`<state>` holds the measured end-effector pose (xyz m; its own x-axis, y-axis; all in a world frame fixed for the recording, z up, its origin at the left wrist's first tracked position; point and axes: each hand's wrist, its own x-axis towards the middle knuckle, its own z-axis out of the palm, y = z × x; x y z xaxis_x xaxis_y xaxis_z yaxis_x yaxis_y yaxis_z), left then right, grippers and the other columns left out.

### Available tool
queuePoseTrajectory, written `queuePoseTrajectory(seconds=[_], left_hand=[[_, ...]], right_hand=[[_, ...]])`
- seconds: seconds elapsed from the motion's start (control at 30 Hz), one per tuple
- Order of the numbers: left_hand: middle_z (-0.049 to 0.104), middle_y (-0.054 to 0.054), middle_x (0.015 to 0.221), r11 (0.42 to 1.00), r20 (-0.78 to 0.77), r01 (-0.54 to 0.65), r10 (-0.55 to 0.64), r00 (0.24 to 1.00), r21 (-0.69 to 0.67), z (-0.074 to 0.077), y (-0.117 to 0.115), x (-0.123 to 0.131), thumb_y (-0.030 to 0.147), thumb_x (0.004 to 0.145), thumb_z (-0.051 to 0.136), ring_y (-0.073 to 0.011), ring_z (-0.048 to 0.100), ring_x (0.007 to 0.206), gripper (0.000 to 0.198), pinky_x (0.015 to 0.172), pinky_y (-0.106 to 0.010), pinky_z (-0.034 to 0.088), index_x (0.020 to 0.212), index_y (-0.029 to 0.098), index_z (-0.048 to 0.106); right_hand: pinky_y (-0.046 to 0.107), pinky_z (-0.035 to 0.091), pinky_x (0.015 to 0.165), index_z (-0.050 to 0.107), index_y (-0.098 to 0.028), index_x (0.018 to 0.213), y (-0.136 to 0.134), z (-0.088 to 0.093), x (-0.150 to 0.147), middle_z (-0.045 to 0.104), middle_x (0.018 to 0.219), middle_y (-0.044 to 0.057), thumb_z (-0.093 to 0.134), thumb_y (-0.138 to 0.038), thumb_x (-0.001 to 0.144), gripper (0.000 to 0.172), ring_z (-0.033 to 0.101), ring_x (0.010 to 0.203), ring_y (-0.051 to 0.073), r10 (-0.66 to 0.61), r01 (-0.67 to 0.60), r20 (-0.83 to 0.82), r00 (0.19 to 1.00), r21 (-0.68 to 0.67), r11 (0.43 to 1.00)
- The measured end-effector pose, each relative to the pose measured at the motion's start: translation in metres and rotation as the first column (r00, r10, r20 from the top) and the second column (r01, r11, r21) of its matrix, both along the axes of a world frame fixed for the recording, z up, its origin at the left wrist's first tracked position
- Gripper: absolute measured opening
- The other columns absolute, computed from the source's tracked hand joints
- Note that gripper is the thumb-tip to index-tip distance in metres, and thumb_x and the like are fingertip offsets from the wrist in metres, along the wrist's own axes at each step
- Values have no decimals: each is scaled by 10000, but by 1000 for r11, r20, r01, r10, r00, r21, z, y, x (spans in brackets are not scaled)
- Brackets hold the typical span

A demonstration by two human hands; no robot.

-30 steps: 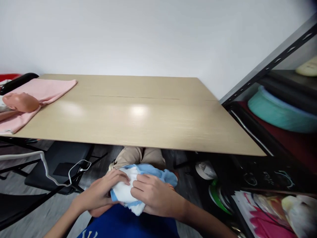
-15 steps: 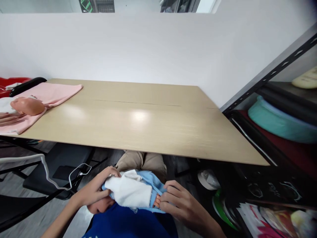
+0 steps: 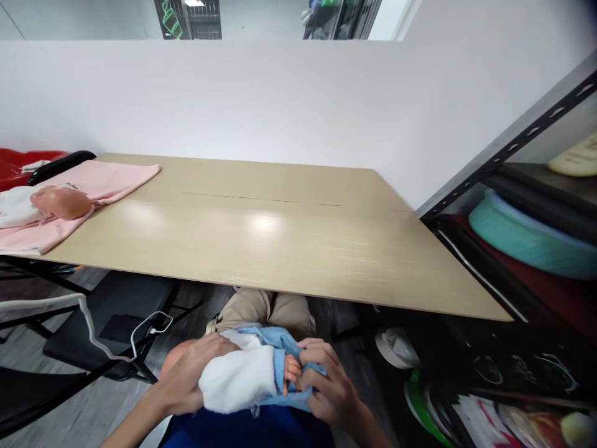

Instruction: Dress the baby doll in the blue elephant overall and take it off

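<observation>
A baby doll (image 3: 175,356) lies across my lap in a fluffy white and light-blue garment (image 3: 237,379). My left hand (image 3: 198,370) lies over the doll's upper body, its fingers bent round the white part at the shoulder, and covers most of the face. The doll's small hand (image 3: 291,368) sticks out of a blue cuff. Close beside it, my right hand (image 3: 326,379) pinches the light-blue fabric (image 3: 298,398) between thumb and fingers.
Before me stands a wooden table (image 3: 280,249). On its left, another doll (image 3: 63,202) lies on a pink blanket (image 3: 121,177). A black chair (image 3: 125,305) with a white cable (image 3: 88,323) is at left; a shelf (image 3: 466,261) with a teal item (image 3: 527,236) is at right.
My left hand has shifted down over the doll's face and shoulder. More of the doll's hand shows past the cuff. A person's hand by the doll on the table has left the view.
</observation>
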<state>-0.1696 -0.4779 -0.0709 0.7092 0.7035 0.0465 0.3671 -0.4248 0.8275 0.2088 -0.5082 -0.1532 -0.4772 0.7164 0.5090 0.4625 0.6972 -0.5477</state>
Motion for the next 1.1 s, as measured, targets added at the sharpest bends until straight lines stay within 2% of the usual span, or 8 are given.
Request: queuePoseTrajectory(seconds=[0.1,0.2,0.33,0.47,0.63,0.77,0.87,1.1], left_hand=[[821,-91,1432,998,47,35,-33,998,-61,11,4,-1,523,1013,755,-444,771,1309,546,1192,-581,587,1545,405,715],[808,-91,1411,982,47,170,-166,985,-86,27,13,1,625,984,829,-427,755,1310,589,1250,-564,553,1519,394,745],[795,-136,1412,957,72,149,-135,988,-249,37,36,13,831,1136,486,-392,741,1312,686,1250,-529,562,1421,277,772],[819,-179,1224,969,-335,-226,181,925,-101,21,60,29,755,1163,409,-394,773,1194,632,1112,-528,589,1161,220,746],[871,-251,1119,973,-739,-225,113,664,-53,5,63,26,699,1167,374,-486,854,1109,654,938,-546,586,1054,202,782],[868,-228,1242,975,-660,-209,111,743,-71,10,49,17,703,1132,469,-477,836,1176,575,972,-530,572,1225,212,753],[834,-156,1203,983,-488,-159,97,868,-87,11,40,16,550,1090,569,-383,793,1126,341,983,-479,560,1117,232,687],[739,-51,1042,954,-332,-284,238,913,-98,-3,21,-7,479,1037,630,-289,698,1014,236,918,-402,542,1046,244,619]], right_hand=[[640,690,1158,728,-304,1211,16,25,10,740,1391,160,714,-214,988,241,748,1385,388,-19,12,-167,986,-45,999],[619,588,1307,681,-258,1519,40,51,9,703,1605,203,745,-379,1068,471,699,1537,375,122,-180,-172,977,-375,910],[533,608,1231,841,-255,1302,82,72,-15,853,1348,152,494,-379,1215,378,817,1309,334,226,-301,-199,954,-643,704],[363,624,923,872,-200,1077,122,73,-57,830,959,51,637,-415,1165,331,795,930,229,375,-284,-44,926,-736,615],[297,458,690,761,-179,726,140,65,-115,656,681,-40,899,-291,935,274,600,693,143,355,-138,114,928,-779,611],[267,390,660,629,-156,618,145,63,-148,525,611,-76,804,-69,869,318,512,691,114,297,-45,151,943,-825,563],[266,348,662,567,-146,603,151,60,-153,458,625,-77,718,-40,915,363,480,717,102,202,8,155,967,-810,586],[288,363,632,474,-202,581,155,40,-89,453,602,-78,735,-87,929,450,442,622,95,-122,162,107,987,-708,687]])
